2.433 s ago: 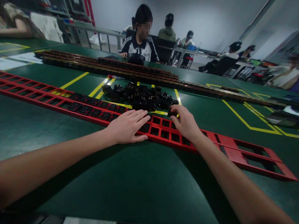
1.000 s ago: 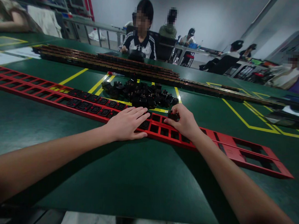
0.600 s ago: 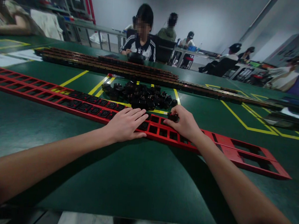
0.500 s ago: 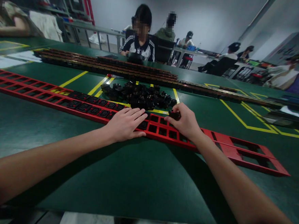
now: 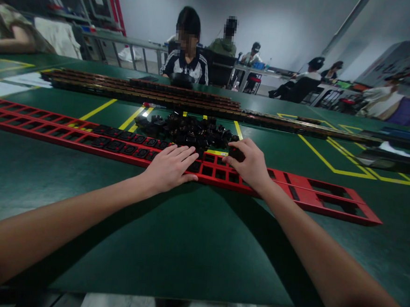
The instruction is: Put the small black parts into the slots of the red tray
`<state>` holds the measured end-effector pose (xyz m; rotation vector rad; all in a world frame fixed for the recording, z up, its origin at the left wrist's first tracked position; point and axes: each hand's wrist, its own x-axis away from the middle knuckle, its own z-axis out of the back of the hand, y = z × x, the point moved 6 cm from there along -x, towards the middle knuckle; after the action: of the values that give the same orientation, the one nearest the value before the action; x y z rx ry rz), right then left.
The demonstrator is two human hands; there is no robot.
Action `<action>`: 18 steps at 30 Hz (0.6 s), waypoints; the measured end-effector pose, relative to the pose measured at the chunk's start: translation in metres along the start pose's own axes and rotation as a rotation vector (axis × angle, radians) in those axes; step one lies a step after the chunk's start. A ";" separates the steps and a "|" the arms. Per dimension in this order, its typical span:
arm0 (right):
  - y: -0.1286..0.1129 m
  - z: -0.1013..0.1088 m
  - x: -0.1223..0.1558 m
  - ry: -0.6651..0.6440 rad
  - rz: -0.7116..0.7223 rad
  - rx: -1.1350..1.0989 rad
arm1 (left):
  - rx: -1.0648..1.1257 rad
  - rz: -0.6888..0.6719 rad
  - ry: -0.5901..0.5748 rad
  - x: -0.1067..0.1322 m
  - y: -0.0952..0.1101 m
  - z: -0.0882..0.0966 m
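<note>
Red frame (image 5: 220,182) turned slightly; left hand (image 5: 171,167) spread atop, right hand (image 5: 252,162) apparently pinching black part (image 5: 235,153).

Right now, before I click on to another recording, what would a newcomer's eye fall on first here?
Most likely the long red frame stretched across the green table, with the left hand laid flat over it beside a double row of black inserts. Next comes the pile of loose black parts just beyond, and the right hand pinching a black piece above the frame. Farther back lie long dark bars.
</note>
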<state>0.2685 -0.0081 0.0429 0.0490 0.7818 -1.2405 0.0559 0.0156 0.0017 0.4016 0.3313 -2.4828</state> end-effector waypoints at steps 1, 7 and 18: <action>0.000 0.000 0.000 0.006 -0.005 -0.003 | 0.003 -0.001 0.004 -0.001 0.000 0.000; -0.006 -0.005 0.002 -0.029 0.028 -0.033 | 0.022 0.012 0.017 -0.004 -0.001 0.000; -0.010 -0.017 0.011 -0.042 0.199 -0.016 | 0.449 -0.101 0.340 0.001 -0.005 0.059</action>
<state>0.2525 -0.0136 0.0279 0.0853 0.7323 -1.0434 0.0399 0.0004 0.0569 1.0183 -0.0846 -2.5749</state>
